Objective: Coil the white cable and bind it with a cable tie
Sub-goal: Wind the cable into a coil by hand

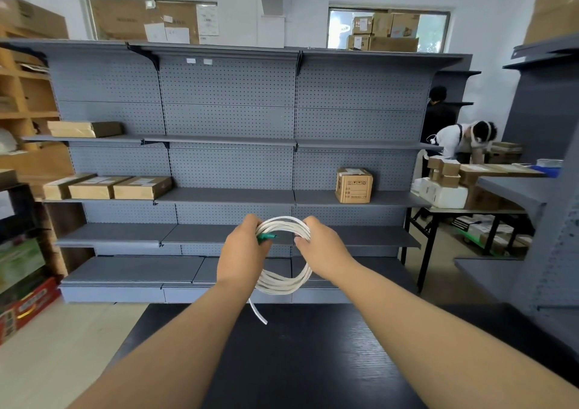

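Note:
The white cable is wound into a round coil of several loops, held up in the air above the dark table. My left hand grips the coil's left side, and a green cable tie sticks out from its fingers toward the right. My right hand grips the coil's upper right side. A short loose end of the cable hangs down below the coil over the table.
Grey pegboard shelving fills the view ahead, with flat cardboard boxes at left and a small box at right. Two people work at a folding table at far right. Stacked goods stand at left.

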